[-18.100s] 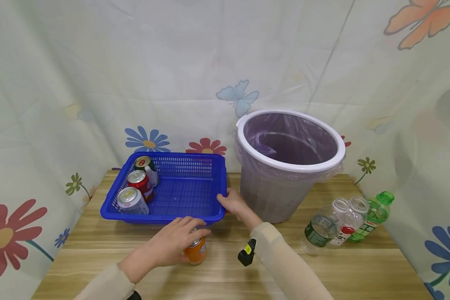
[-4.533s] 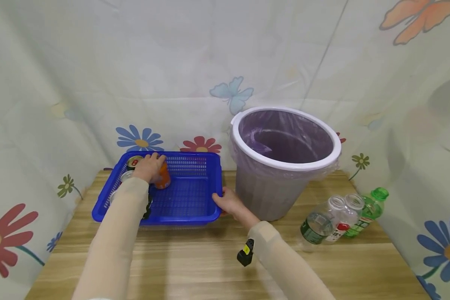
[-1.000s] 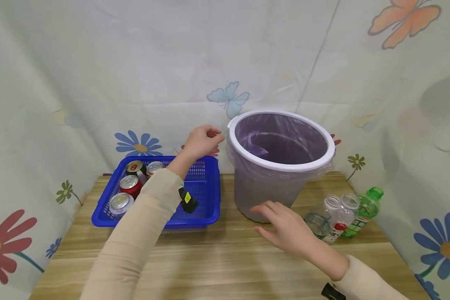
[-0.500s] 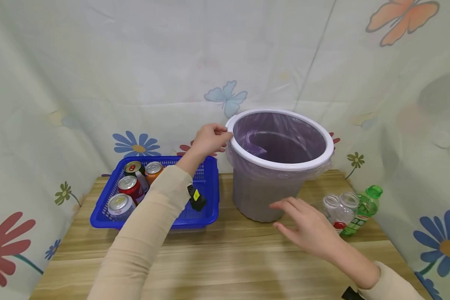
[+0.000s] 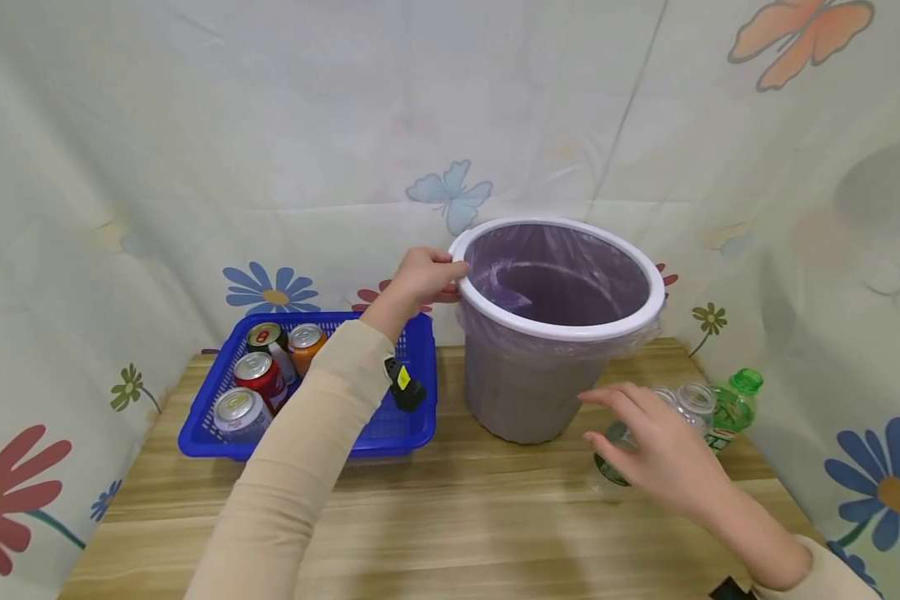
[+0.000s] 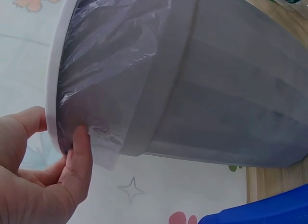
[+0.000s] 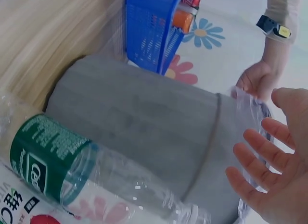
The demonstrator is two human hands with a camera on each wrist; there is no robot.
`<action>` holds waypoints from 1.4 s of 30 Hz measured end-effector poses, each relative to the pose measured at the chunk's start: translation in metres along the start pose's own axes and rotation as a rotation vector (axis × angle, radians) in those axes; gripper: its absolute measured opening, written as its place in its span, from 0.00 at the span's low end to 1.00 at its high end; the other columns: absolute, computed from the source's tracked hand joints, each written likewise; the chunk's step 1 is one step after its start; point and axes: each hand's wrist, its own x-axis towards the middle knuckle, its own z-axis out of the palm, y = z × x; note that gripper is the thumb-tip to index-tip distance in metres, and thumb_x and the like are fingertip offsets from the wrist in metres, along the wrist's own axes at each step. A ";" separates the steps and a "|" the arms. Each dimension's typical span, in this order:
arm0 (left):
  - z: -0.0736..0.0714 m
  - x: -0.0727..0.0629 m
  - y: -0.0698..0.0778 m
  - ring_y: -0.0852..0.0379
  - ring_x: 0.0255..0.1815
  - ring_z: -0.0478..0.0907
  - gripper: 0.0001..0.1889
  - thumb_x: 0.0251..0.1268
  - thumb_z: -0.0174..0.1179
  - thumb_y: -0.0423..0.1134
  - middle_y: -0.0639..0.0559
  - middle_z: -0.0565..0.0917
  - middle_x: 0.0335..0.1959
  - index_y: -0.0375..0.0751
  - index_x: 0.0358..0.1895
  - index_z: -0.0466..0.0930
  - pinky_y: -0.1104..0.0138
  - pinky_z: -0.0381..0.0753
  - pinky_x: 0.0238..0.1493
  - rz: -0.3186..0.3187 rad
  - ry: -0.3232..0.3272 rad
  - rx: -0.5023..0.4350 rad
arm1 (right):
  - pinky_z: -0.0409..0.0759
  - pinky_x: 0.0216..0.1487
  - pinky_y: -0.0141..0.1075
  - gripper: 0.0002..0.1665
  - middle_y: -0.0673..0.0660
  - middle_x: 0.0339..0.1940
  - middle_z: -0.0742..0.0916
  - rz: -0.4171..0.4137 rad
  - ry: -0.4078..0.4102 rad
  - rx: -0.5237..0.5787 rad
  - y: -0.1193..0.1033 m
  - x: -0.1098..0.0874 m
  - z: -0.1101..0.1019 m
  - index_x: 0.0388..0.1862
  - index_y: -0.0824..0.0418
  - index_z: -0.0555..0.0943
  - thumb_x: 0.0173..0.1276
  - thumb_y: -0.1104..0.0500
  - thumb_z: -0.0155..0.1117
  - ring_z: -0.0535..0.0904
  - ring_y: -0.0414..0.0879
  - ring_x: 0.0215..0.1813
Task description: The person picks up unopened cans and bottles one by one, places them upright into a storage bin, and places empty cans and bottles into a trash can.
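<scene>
My left hand (image 5: 424,277) grips the white rim of the grey trash can (image 5: 525,392) at its left side. In the left wrist view the thumb lies on one side of the rim and the fingers (image 6: 79,161) curl against the clear purplish liner (image 6: 115,65) on the other. My right hand (image 5: 663,446) hovers before the bottles with fingers spread, holding nothing. Nearest it is a clear plastic bottle with a green label (image 7: 41,159), partly covered by the hand in the head view. Behind stand another clear bottle (image 5: 696,402) and a green bottle (image 5: 737,407).
At the left of the wooden table (image 5: 457,533) sits a blue plastic basket (image 5: 420,429). Inside stand an orange can (image 5: 306,340), a red can (image 5: 261,377), a silver-white can (image 5: 242,414) and a dark green can (image 5: 268,338). A flowered curtain hangs behind.
The orange can went from the table into the basket earlier. My left hand has since moved right onto the trash can's rim. My right hand left the basket and moved right toward the bottles.
</scene>
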 end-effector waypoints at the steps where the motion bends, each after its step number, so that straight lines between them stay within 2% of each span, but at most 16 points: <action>1: 0.000 0.000 0.000 0.49 0.40 0.84 0.26 0.60 0.60 0.41 0.40 0.79 0.48 0.34 0.59 0.67 0.57 0.78 0.52 -0.013 -0.002 -0.013 | 0.73 0.35 0.30 0.23 0.46 0.41 0.81 0.004 0.006 -0.006 0.001 0.000 -0.001 0.50 0.55 0.78 0.64 0.42 0.55 0.77 0.40 0.38; 4: 0.001 0.002 0.000 0.49 0.40 0.84 0.26 0.60 0.60 0.40 0.39 0.80 0.47 0.34 0.60 0.66 0.58 0.79 0.50 -0.034 -0.011 -0.052 | 0.71 0.37 0.30 0.23 0.46 0.42 0.81 0.026 0.011 -0.014 0.003 -0.001 -0.006 0.50 0.55 0.78 0.64 0.41 0.55 0.77 0.41 0.40; 8: 0.002 0.004 0.000 0.49 0.41 0.83 0.26 0.59 0.61 0.39 0.39 0.81 0.46 0.34 0.59 0.67 0.57 0.75 0.55 -0.050 -0.018 -0.093 | 0.71 0.38 0.31 0.22 0.49 0.44 0.81 0.050 0.020 -0.018 0.008 -0.002 -0.011 0.50 0.57 0.78 0.56 0.53 0.65 0.77 0.43 0.43; 10: 0.002 0.004 0.000 0.50 0.41 0.83 0.26 0.59 0.61 0.40 0.40 0.82 0.44 0.35 0.59 0.67 0.54 0.69 0.59 -0.061 -0.016 -0.095 | 0.70 0.37 0.30 0.22 0.50 0.44 0.81 0.062 0.035 -0.023 0.011 -0.003 -0.014 0.50 0.58 0.78 0.55 0.55 0.66 0.77 0.44 0.43; 13: 0.003 0.005 -0.001 0.53 0.40 0.84 0.26 0.58 0.62 0.42 0.42 0.84 0.42 0.38 0.59 0.68 0.47 0.62 0.60 -0.076 -0.006 -0.075 | 0.69 0.36 0.29 0.23 0.52 0.45 0.81 0.089 0.052 -0.028 0.015 -0.004 -0.018 0.50 0.59 0.78 0.53 0.57 0.68 0.77 0.45 0.44; 18: 0.005 0.006 -0.001 0.55 0.38 0.84 0.27 0.57 0.62 0.44 0.45 0.85 0.38 0.41 0.59 0.68 0.44 0.58 0.62 -0.095 0.018 -0.057 | 0.71 0.40 0.33 0.29 0.54 0.45 0.81 0.130 0.066 -0.040 0.021 -0.005 -0.025 0.51 0.60 0.77 0.47 0.63 0.71 0.77 0.48 0.46; 25: 0.007 0.006 -0.001 0.56 0.36 0.84 0.27 0.57 0.62 0.44 0.46 0.85 0.37 0.41 0.60 0.69 0.42 0.56 0.62 -0.100 0.026 -0.089 | 0.65 0.47 0.19 0.33 0.57 0.47 0.81 0.192 0.101 -0.016 0.028 -0.011 -0.032 0.54 0.61 0.76 0.44 0.68 0.72 0.75 0.49 0.46; 27: 0.008 0.006 -0.001 0.56 0.36 0.84 0.27 0.57 0.62 0.43 0.46 0.85 0.38 0.41 0.60 0.69 0.42 0.56 0.62 -0.100 0.022 -0.100 | 0.64 0.46 0.20 0.34 0.58 0.47 0.81 0.213 0.115 -0.007 0.030 -0.013 -0.035 0.55 0.61 0.76 0.44 0.69 0.72 0.74 0.48 0.45; 30: 0.009 0.006 -0.001 0.56 0.35 0.84 0.27 0.57 0.62 0.43 0.45 0.85 0.38 0.40 0.60 0.69 0.42 0.55 0.62 -0.099 0.022 -0.117 | 0.62 0.48 0.16 0.34 0.60 0.47 0.80 0.265 0.145 0.021 0.035 -0.017 -0.039 0.55 0.63 0.75 0.45 0.72 0.71 0.72 0.42 0.47; 36: 0.009 0.006 0.000 0.56 0.35 0.84 0.26 0.58 0.61 0.42 0.45 0.84 0.38 0.40 0.59 0.69 0.42 0.55 0.62 -0.101 0.024 -0.116 | 0.57 0.51 0.10 0.32 0.65 0.50 0.79 0.344 0.203 0.066 0.045 -0.024 -0.046 0.56 0.66 0.74 0.49 0.74 0.68 0.62 0.20 0.53; 40: 0.009 0.005 0.000 0.55 0.34 0.84 0.26 0.58 0.62 0.41 0.45 0.83 0.39 0.39 0.60 0.69 0.44 0.56 0.63 -0.109 0.023 -0.132 | 0.58 0.50 0.09 0.31 0.66 0.52 0.78 0.379 0.225 0.071 0.051 -0.029 -0.047 0.59 0.64 0.73 0.53 0.72 0.66 0.60 0.18 0.55; 42: 0.009 0.004 0.001 0.56 0.33 0.84 0.26 0.58 0.62 0.41 0.45 0.83 0.39 0.39 0.60 0.68 0.45 0.56 0.63 -0.111 0.023 -0.139 | 0.58 0.50 0.09 0.31 0.61 0.54 0.78 0.393 0.236 0.078 0.055 -0.032 -0.047 0.60 0.64 0.72 0.55 0.71 0.65 0.60 0.18 0.55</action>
